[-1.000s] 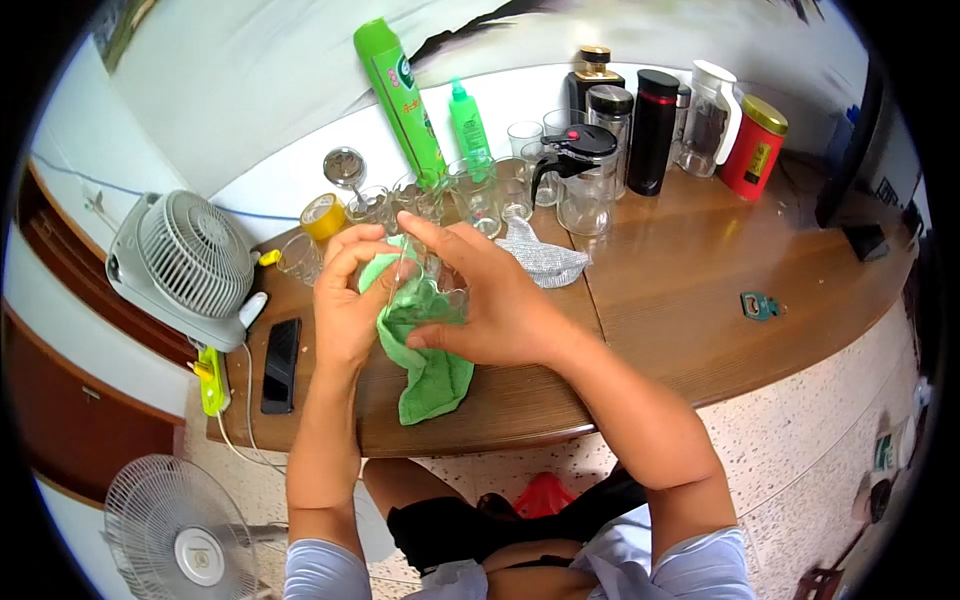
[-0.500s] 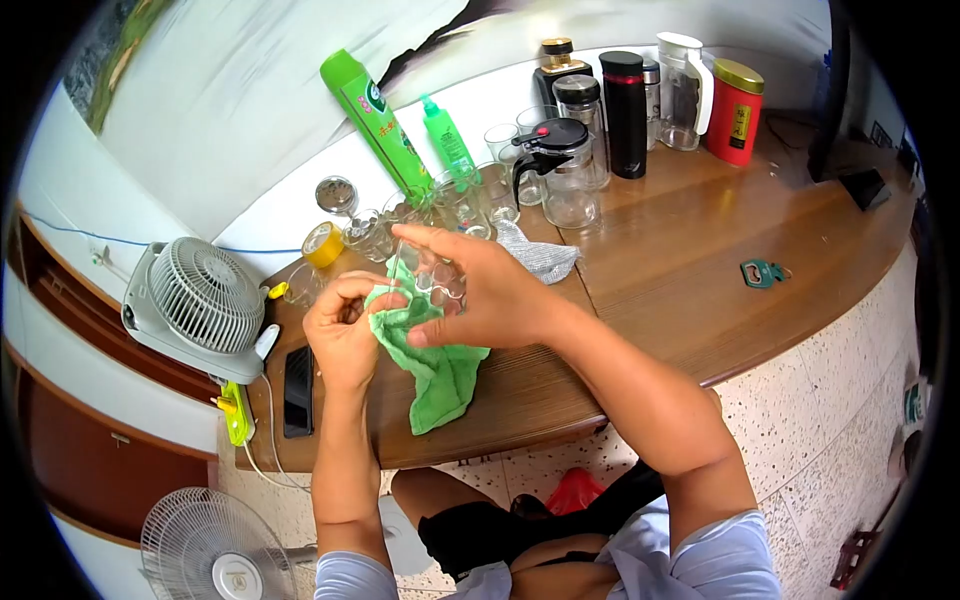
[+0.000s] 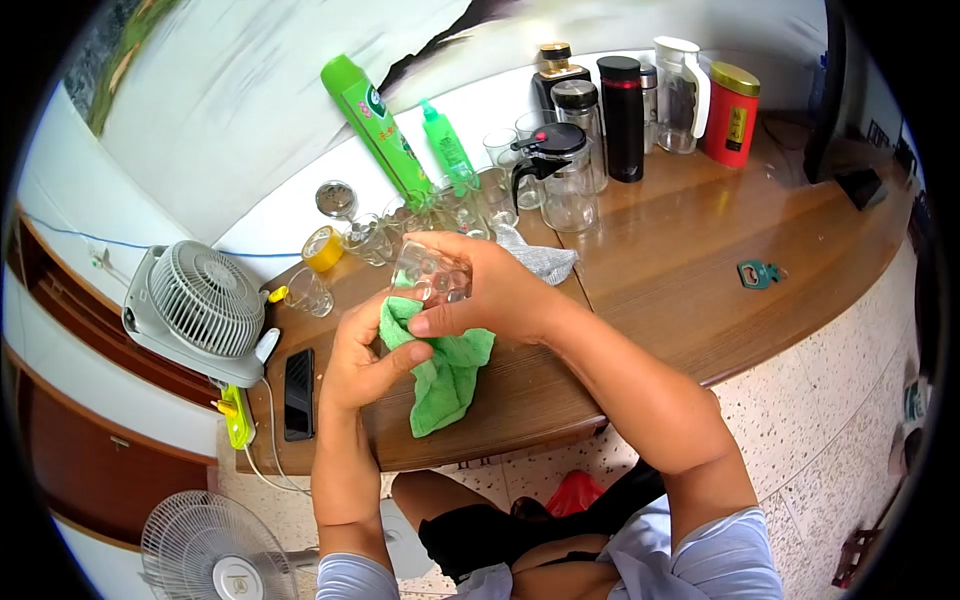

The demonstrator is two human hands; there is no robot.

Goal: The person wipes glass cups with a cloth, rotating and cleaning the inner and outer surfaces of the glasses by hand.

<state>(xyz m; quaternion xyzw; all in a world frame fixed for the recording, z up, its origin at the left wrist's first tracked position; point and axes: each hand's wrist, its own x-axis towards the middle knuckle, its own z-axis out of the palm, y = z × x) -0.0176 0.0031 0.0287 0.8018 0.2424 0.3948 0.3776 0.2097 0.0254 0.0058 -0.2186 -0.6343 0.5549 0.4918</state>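
Note:
A clear dimpled drinking glass (image 3: 436, 277) lies tilted in my right hand (image 3: 492, 292), whose fingers and thumb wrap around it. My left hand (image 3: 362, 352) grips a green cloth (image 3: 448, 385) at the glass's left end, with the thumb pointing right and some fingers hidden behind the cloth. The cloth's lower part hangs down over the table's front area. Just beyond my hands stand several clear glasses (image 3: 368, 240), and a grey cloth (image 3: 540, 256) lies to the right of them.
On the wooden table (image 3: 680, 300) stand a glass teapot (image 3: 570, 195), black thermos (image 3: 622, 125), clear pitcher (image 3: 680, 105), red tin (image 3: 731, 118) and green spray can (image 3: 378, 130). At left are a small fan (image 3: 205, 305), a phone (image 3: 299, 395) and a lone glass (image 3: 312, 292). A bottle opener (image 3: 760, 274) lies right.
The glass has turned so its dimpled side shows more. My left hand has shifted down and right, its thumb now stretched across the cloth, uncovering the lone glass at left.

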